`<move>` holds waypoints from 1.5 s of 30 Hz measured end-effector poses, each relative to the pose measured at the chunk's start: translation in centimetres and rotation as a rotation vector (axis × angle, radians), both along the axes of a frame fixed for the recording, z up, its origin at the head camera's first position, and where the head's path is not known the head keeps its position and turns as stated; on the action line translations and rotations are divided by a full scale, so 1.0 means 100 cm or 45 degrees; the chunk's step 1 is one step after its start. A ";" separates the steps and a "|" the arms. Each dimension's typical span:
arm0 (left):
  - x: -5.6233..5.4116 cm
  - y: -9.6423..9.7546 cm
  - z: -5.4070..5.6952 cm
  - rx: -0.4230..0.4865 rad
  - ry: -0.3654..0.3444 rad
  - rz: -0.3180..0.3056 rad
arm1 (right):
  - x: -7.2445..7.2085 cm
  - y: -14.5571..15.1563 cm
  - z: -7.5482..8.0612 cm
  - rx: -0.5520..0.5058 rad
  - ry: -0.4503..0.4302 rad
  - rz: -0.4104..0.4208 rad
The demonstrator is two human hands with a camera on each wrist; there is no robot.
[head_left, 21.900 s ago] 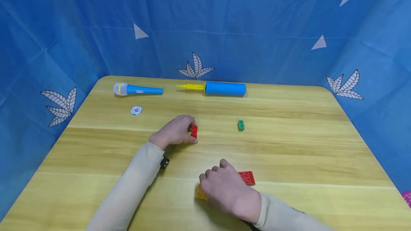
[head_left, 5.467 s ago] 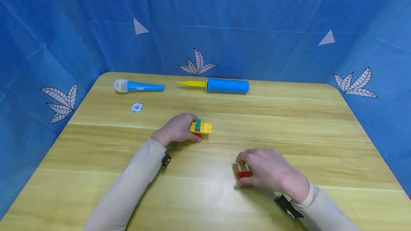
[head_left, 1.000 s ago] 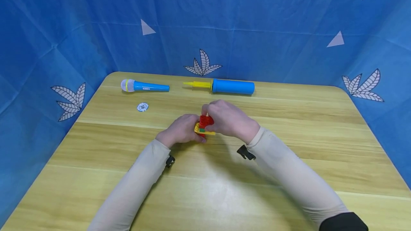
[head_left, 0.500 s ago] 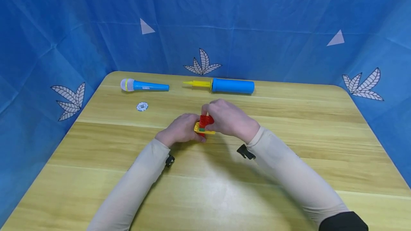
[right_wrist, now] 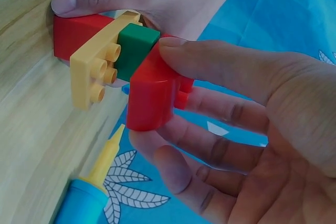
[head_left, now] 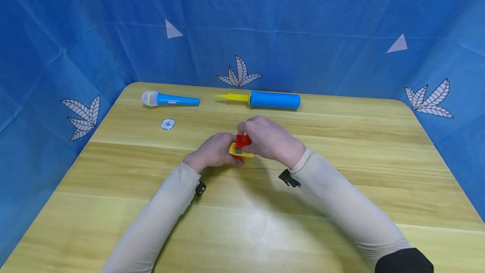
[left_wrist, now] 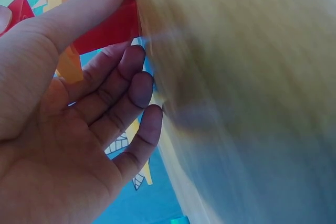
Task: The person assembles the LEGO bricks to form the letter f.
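Observation:
A small stack of toy building bricks stands near the middle of the wooden table [head_left: 265, 226]. My left hand [head_left: 215, 151] holds its base, a red brick [right_wrist: 79, 35], between thumb and fingers. On this lies a flat yellow brick [right_wrist: 84, 77] with round studs, jutting out to the right. A green brick [right_wrist: 137, 46] sits on the yellow one. Against the green brick's top, my right hand [head_left: 272, 141] pinches a second red brick [right_wrist: 152, 95] with a slanted side. Its studs show on the far side in the right wrist view.
Along the back edge lie a blue toy microphone [head_left: 176, 100] and a blue hand pump [head_left: 274, 100] with a yellow nozzle. A white-and-blue poker chip [head_left: 168, 124] lies left of the hands. A blue patterned cloth [head_left: 322, 33] hangs behind the table.
The bricks lay apart at first; later yellow and green sat on the left hand's red brick. My right hand has since brought the second red brick onto the green one. Both hands then stayed nearly still.

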State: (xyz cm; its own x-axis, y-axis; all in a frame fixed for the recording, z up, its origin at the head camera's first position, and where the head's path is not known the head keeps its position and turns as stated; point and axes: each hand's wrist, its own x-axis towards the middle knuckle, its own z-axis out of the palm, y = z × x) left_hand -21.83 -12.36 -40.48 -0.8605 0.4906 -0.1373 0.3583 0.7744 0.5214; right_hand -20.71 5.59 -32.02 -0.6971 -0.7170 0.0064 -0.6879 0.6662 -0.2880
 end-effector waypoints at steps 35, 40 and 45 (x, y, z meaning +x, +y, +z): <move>0.003 -0.001 0.003 0.006 -0.028 0.013 | 0.004 -0.006 -0.004 0.062 0.044 -0.011; 0.002 0.000 0.003 0.001 -0.025 0.014 | 0.002 -0.005 -0.004 0.061 0.030 -0.008; 0.002 0.001 0.003 0.003 -0.031 0.014 | 0.000 -0.003 -0.003 0.027 -0.042 -0.026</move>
State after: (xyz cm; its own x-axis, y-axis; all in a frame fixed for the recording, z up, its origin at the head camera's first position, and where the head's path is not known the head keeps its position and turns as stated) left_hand -21.60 -12.27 -40.14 -0.8622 0.4815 -0.1573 0.3371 0.7771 0.5315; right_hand -20.69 5.26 -32.36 -0.7113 -0.7022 -0.0322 -0.6642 0.6864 -0.2961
